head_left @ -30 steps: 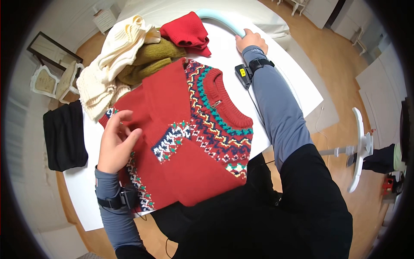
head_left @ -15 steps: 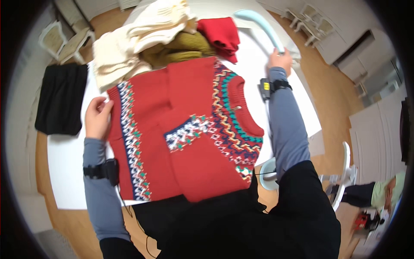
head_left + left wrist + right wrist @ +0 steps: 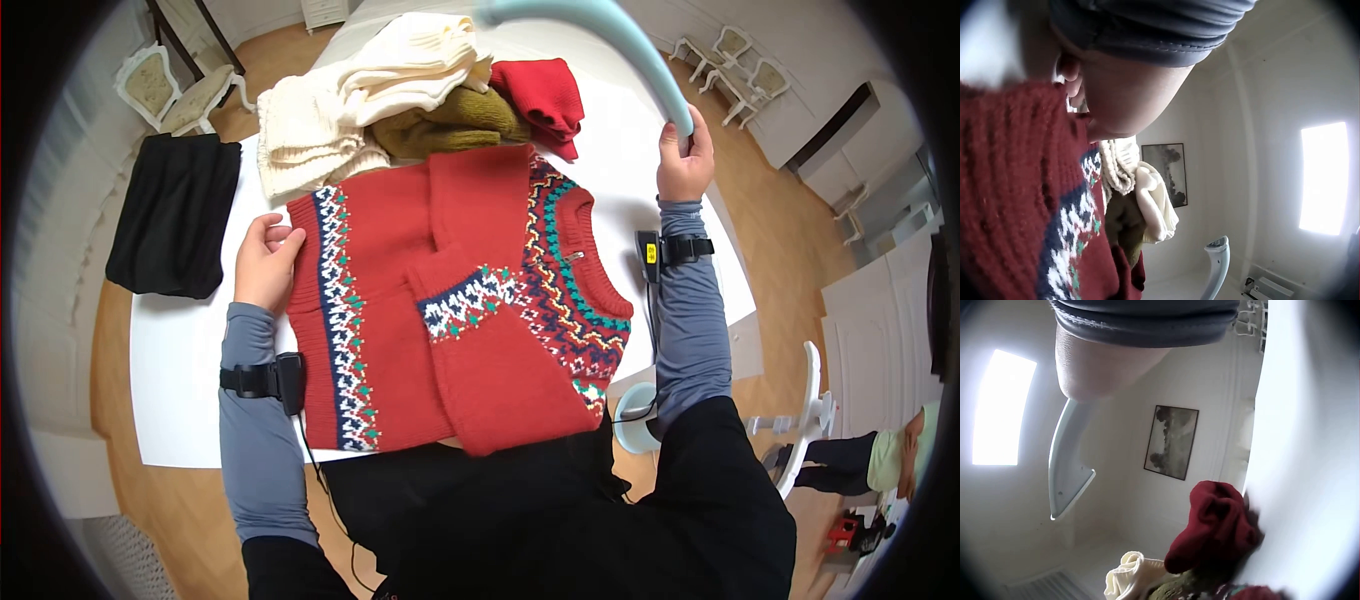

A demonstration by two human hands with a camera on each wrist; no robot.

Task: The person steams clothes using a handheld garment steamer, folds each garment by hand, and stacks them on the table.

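Note:
A red patterned sweater (image 3: 390, 300) lies with its sleeves folded across it on the white table (image 3: 180, 380). At its ribbed hem is my left hand (image 3: 266, 265), fingers loosely bent beside the edge; whether it pinches the knit cannot be told. My right hand (image 3: 687, 160) grips the end of a curved pale blue bar (image 3: 610, 35), raised over the table's far right. In the right wrist view the bar (image 3: 1065, 462) extends from under the hand (image 3: 1100, 369). The left wrist view shows the hand (image 3: 1132, 94) close to the ribbed hem (image 3: 1016, 150).
Cream knitwear (image 3: 320, 120), an olive knit (image 3: 450, 125) and a red folded garment (image 3: 540, 95) are heaped behind the sweater. Folded black cloth (image 3: 175, 215) lies at the table's left edge. A pale blue round base (image 3: 636, 425) stands beside the near right edge; a white stand (image 3: 805, 420) is further right.
The left hand has come from above the sweater down to its hem. The right hand still holds the bar, which now appears larger and nearer the camera. The head view has shifted.

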